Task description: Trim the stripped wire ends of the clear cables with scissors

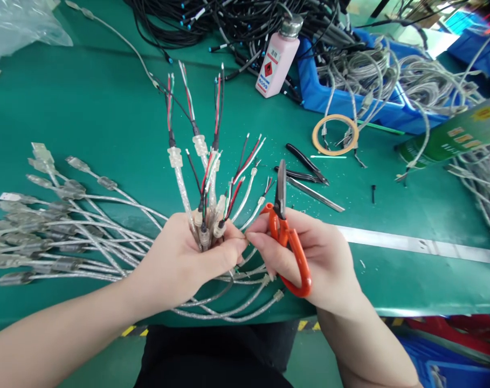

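Note:
My left hand [188, 258] is closed round several clear-jacketed USB cables [184, 186]. Their stripped ends point up and away, with red, black, green and white wires fanned out. In my right hand [321, 258] is a pair of scissors with orange handles [300, 264], its dark blades together and pointing away from me. The thumb and fingertips of that hand pinch close to my left thumb; what lies between them is too small to make out. More USB cables [119, 207] lie to the left, their plugs at the far left. Other cable ends sit under and between my hands.
Beyond my hands lie black-handled cutters [305, 164], tweezers [315, 194], a tape ring [315, 140] and a steel ruler [390, 240]. A pink bottle [277, 62] stands before black cables [167, 24]. Blue bins [313, 91] of cables and a green can [455, 134] are at right.

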Tool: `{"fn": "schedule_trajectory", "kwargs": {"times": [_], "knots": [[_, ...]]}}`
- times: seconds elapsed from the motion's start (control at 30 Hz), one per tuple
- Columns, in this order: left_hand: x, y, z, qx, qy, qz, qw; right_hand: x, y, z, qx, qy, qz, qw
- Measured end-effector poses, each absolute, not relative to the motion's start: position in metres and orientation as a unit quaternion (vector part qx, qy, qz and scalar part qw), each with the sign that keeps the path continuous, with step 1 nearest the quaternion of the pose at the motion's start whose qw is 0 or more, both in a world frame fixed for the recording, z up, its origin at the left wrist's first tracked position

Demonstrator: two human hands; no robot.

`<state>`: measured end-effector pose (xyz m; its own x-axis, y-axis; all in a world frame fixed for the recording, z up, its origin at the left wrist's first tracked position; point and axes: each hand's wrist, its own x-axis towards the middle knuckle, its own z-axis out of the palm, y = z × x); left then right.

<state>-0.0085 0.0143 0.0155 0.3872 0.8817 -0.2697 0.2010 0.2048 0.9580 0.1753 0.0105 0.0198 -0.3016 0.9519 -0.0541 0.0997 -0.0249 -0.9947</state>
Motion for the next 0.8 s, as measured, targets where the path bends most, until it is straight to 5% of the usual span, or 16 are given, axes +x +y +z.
{"fn": "schedule_trajectory", "kwargs": {"times": [0.8], "knots": [[-0.015, 0.008, 0.003, 0.490, 0.467, 0.333, 0.657, 0.182, 0.019, 0.011, -0.391, -0.529, 0.663, 0.358]]}}
